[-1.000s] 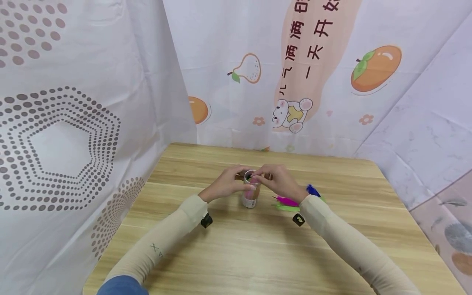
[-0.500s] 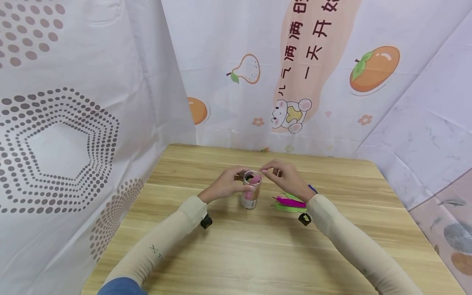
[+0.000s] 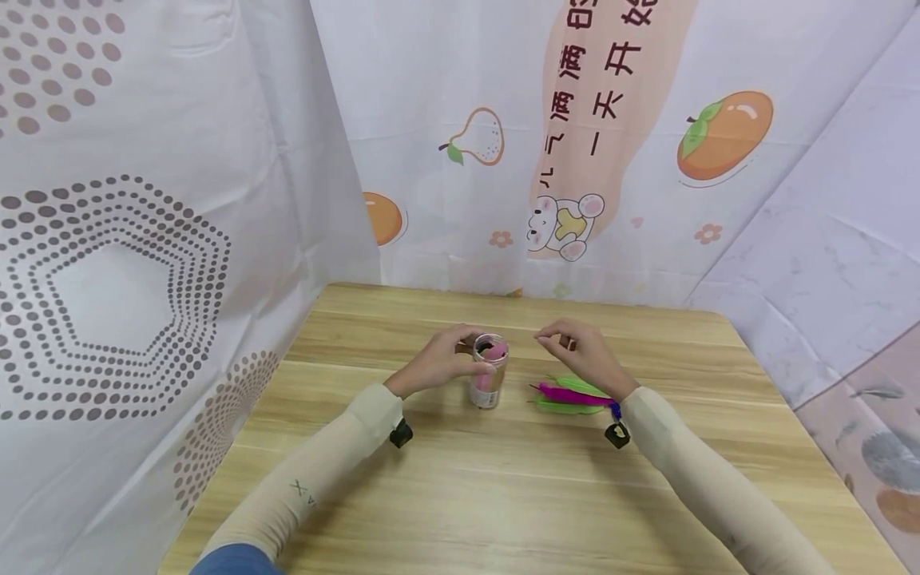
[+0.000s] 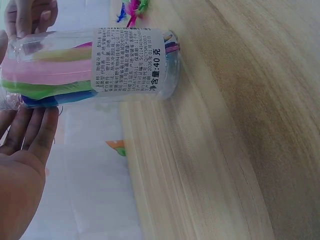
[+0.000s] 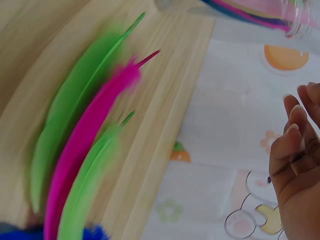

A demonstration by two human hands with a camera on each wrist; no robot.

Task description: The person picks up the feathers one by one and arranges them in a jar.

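A clear plastic jar (image 3: 486, 393) stands upright on the table, a white printed label (image 4: 127, 60) on its side. Pink, green, blue and other coloured feathers (image 4: 50, 72) fill it, and its mouth is uncovered. My left hand (image 3: 434, 365) holds the jar near its top, fingers and thumb on either side. Right of the jar, my right hand (image 3: 585, 353) hovers above the table with loosely bent fingers and nothing between them. Below it lie a magenta feather (image 5: 90, 130), a green feather (image 5: 72, 100), a lighter green feather (image 5: 85, 190) and something blue (image 5: 30, 234), partly cut off.
The wooden table (image 3: 460, 495) reaches back to a white printed curtain (image 3: 431, 216). Another curtain (image 3: 287, 200) hangs along the left side. Dark wrist cameras (image 3: 401, 434) sit under both wrists.
My right hand has drawn away from the jar's mouth, to the right, and now hovers over the loose feathers. The left hand and the jar stay in place.
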